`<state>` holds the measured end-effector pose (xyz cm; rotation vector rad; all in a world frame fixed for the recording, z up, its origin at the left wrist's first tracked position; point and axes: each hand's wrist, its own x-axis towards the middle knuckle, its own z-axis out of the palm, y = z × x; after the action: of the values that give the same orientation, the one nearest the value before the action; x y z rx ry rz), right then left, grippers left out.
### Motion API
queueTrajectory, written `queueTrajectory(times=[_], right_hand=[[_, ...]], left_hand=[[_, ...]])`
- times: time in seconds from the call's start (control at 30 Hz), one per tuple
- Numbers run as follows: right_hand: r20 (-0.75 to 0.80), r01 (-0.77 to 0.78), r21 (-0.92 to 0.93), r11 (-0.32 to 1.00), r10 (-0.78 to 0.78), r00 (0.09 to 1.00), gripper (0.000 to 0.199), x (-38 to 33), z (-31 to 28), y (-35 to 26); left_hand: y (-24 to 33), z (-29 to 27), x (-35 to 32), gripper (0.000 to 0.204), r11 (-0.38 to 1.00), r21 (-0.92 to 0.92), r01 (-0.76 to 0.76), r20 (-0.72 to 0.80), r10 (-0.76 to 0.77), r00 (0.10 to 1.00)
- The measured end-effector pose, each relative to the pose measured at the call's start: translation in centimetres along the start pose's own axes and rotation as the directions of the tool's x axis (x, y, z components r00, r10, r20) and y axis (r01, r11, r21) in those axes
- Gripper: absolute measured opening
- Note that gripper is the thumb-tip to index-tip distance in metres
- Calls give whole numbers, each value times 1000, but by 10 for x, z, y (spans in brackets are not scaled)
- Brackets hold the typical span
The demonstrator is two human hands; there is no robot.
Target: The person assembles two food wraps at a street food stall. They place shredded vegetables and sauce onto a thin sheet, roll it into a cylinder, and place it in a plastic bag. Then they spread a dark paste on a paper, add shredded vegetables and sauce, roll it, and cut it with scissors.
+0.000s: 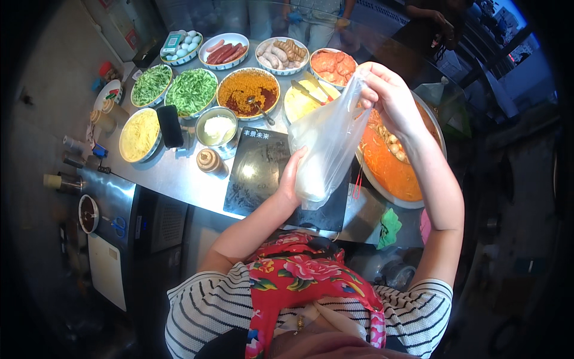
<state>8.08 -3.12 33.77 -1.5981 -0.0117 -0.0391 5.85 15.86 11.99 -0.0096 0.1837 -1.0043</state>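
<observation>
A translucent plastic bag (336, 134) hangs at a slant in front of me, its mouth up and to the right. My right hand (391, 99) pinches the bag's top edge between thumb and fingers. Lower down, my left hand (290, 178) is closed on the bag's left side, with its fingers partly hidden behind the plastic. Something whitish and rounded fills the bag's bottom; its kind cannot be made out. Below the bag lies a dark flat griddle plate (254, 170) on the steel counter (185, 188).
Bowls of shredded cucumber (190, 91), yellow shreds (139, 134), sausages (226, 52) and brown-red sauce (248, 93) stand on the left and back. A large pan of red broth (391, 170) is on the right. A phone (170, 127) stands near a squeeze bottle (210, 161). Another person (314, 15) stands across the counter.
</observation>
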Motion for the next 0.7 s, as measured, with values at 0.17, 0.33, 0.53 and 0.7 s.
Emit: queueTrajectory(times=[0.17,0.33,0.53,0.7], right_hand=[[-23,115,-278,954,-127,992,19,78,-12,-38],[-85,59,-158,986,-73,994,21,175,-18,-55],[-158,-33,-238,971,-5,987,21,264,-23,-38],[-268,22,-317,948,-112,957,20,338,-31,-21]], left_hand=[[43,12,54,45,990,116,-81,172,60,983],[80,12,43,44,979,191,-75,-32,83,996],[77,-83,-126,35,989,146,31,-86,-18,996],[52,-180,-278,29,994,26,-109,-400,111,910]])
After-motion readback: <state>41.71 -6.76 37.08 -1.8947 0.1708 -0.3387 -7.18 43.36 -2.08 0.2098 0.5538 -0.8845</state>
